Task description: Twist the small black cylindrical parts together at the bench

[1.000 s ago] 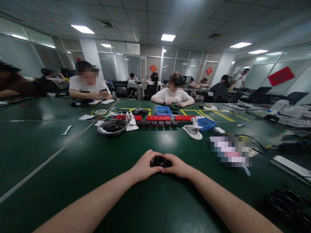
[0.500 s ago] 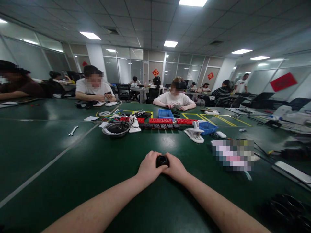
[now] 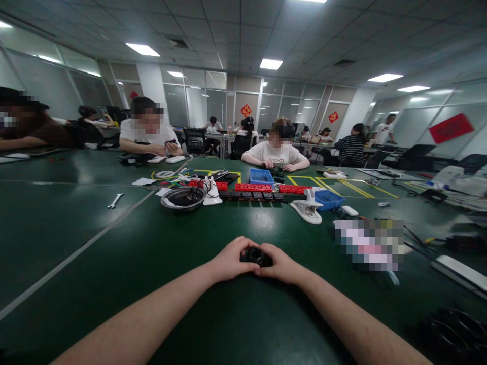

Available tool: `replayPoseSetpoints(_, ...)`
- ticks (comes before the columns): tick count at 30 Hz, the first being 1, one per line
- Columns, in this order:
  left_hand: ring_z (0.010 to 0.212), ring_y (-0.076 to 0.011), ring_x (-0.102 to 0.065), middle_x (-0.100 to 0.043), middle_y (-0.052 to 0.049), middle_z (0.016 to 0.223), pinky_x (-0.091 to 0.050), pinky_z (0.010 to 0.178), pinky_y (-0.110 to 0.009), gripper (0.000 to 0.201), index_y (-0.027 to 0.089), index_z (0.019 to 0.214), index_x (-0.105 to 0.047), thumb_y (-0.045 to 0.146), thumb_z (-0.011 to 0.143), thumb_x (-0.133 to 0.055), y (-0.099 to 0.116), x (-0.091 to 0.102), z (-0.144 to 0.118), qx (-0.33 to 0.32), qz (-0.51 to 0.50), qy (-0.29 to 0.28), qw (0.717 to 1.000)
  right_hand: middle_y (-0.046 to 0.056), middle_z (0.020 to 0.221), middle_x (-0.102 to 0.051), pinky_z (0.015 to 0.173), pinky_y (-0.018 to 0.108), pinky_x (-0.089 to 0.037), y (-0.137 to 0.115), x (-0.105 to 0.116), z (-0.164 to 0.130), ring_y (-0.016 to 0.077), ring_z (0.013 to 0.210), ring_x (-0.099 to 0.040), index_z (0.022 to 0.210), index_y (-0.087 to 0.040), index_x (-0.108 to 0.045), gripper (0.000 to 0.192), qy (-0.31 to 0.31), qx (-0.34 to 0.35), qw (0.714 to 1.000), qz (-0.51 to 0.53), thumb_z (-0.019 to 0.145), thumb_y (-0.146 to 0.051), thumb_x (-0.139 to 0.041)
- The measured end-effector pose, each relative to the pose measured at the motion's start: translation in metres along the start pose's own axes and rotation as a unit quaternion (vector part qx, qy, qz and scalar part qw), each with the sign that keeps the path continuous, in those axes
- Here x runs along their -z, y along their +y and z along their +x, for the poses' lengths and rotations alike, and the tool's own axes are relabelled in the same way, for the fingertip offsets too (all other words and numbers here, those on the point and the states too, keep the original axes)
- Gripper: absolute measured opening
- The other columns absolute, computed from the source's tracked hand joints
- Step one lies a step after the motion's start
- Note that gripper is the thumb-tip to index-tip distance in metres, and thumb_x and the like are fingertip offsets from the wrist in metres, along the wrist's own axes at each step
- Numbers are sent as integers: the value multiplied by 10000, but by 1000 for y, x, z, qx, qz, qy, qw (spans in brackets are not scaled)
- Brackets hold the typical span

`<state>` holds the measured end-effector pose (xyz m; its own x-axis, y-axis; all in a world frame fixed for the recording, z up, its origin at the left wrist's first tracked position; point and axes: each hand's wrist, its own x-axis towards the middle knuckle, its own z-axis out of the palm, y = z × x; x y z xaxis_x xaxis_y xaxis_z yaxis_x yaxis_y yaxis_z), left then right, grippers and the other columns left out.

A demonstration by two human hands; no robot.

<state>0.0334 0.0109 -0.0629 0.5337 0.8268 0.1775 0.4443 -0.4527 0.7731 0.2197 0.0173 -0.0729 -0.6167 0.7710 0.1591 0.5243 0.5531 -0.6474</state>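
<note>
Squarely between the two hands, at the near middle of the tabletop (image 3: pixel 243 319), sits a black round part (image 3: pixel 255 254). The left hand (image 3: pixel 230 261) curls round its left side and the right hand (image 3: pixel 284 264) round its right, thumbs meeting or almost meeting on the near side, so both hold it and neither is clearly nearer. Its hollow opening faces up toward the head camera (whether the part touches the surface beneath, I cannot tell), and the fingers cover too much to show a long axis. A white clip stand (image 3: pixel 307 209) lies beyond, to the far right; black rings (image 3: pixel 452 332) lie well apart at near right.
</note>
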Motion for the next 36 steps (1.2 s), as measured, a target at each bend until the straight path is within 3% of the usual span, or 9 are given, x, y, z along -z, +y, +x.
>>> replayPoseSetpoints(10,716,-141,-446,-455,-7,851,-379,612,-239,391,212,970,-516,300,618,-661,-1,-3,1,6,-10,-3,1000,15,790,-505,625,244,-375,5,2,1,156,718,-468,856,-139,-538,275,-27,23,999,19,650,-288,-642)
replayPoseSetpoints(36,723,-137,-462,-453,-11,873,-391,617,-235,389,205,966,-521,309,619,-660,0,-2,1,-5,-26,-6,1000,16,837,-524,684,262,-369,4,6,2,163,769,-476,911,-129,-552,287,-59,7,991,118,641,-184,-633)
